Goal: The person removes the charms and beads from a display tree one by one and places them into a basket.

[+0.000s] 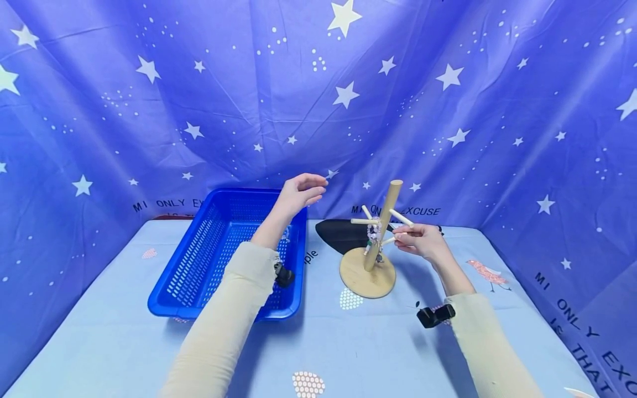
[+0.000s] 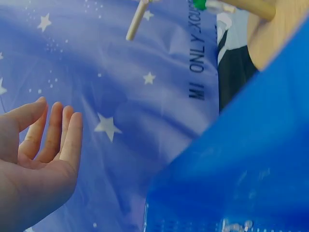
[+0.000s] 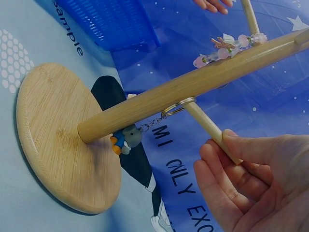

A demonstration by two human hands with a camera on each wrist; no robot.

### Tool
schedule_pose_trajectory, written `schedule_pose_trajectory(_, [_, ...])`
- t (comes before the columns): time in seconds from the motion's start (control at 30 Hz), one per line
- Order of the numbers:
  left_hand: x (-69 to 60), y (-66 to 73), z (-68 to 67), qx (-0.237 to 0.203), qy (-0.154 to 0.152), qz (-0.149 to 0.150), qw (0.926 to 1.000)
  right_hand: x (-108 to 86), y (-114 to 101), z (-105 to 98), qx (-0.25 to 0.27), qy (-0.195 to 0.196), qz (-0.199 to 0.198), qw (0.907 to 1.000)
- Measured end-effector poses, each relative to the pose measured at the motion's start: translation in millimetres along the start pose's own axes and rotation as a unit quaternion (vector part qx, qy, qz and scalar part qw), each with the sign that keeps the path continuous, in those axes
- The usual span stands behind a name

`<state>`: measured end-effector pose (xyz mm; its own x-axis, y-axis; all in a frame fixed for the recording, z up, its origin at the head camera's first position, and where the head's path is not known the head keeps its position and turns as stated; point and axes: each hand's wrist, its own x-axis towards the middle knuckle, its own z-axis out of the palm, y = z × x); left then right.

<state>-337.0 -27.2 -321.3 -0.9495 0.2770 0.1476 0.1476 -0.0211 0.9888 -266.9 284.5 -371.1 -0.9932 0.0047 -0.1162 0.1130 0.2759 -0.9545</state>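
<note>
A wooden stand [image 1: 387, 221] with a round base and several pegs stands upright on the table. My right hand [image 1: 422, 241] pinches the end of a lower right peg [image 3: 208, 126] between thumb and fingers. A keychain hangs by its metal ring [image 3: 179, 106] on that peg near the post, with a small grey, blue and orange figure [image 3: 129, 137] below. Pink beaded strings [image 3: 231, 50] hang from a peg across the post. My left hand [image 1: 301, 193] is raised over the far right rim of the blue basket, fingers loosely bent, holding nothing.
The blue perforated basket [image 1: 171, 301] stands left of the wooden stand. Some small clear or beaded items [image 2: 236, 225] show inside it, too blurred to tell. A patterned light blue cloth [image 1: 348, 348] covers the table, and a starry blue curtain [image 1: 298, 88] hangs behind.
</note>
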Motion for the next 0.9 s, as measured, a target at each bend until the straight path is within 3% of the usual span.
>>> schedule_pose_trajectory(0.4, [2.7, -2.1, 32.4, -0.017, -0.053, 0.007, 0.9984, 0.5, -0.8, -0.2, 0.002, 0.001, 0.008, 1.0000])
schedule_pose_trajectory(0.9, [0.4, -12.1, 54.2, -0.015, -0.114, -0.003, 0.9934, -1.7, -3.2, 0.6, 0.000, 0.001, 0.008, 1.0000])
